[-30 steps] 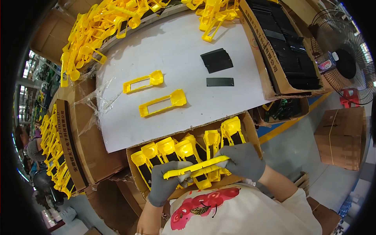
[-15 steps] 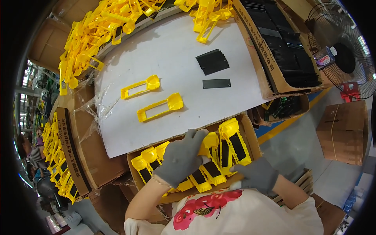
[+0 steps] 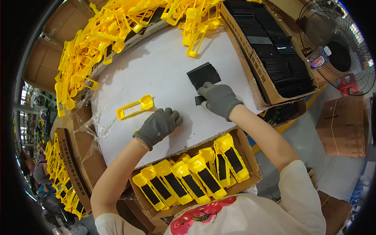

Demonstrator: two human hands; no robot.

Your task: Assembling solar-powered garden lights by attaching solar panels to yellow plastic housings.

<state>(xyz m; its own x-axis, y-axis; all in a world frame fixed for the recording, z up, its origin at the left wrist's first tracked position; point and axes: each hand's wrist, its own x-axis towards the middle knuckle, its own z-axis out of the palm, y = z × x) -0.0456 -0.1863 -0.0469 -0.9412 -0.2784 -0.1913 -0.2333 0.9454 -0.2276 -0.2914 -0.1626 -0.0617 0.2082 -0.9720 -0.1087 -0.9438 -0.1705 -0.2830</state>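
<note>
My left hand (image 3: pixel 158 126), in a grey glove, has its fingers curled over a yellow plastic frame, mostly hidden beneath it on the white tabletop. In a matching glove, my right hand (image 3: pixel 220 100) pinches the end of a small black rectangular panel (image 3: pixel 198 101). Just beyond those fingers lies a fanned stack of black panels (image 3: pixel 203 74). Another yellow frame (image 3: pixel 135 107), its window unfilled, rests left of my left hand. Close to my body, a cardboard box (image 3: pixel 256 172) holds several yellow frames with black panels fitted in them (image 3: pixel 191 184).
Loose yellow frames (image 3: pixel 113 27) are heaped along the far edge. A carton of black panels (image 3: pixel 270 51) stands at the far right, with a fan (image 3: pixel 340 55) beyond it. At the left is another box (image 3: pixel 72 164) with yellow pieces. A closed carton (image 3: pixel 342 125) sits on the floor.
Both hands have left the box of filled frames and moved out over the table. The left now covers the nearer yellow frame; the right has reached the single black panel.
</note>
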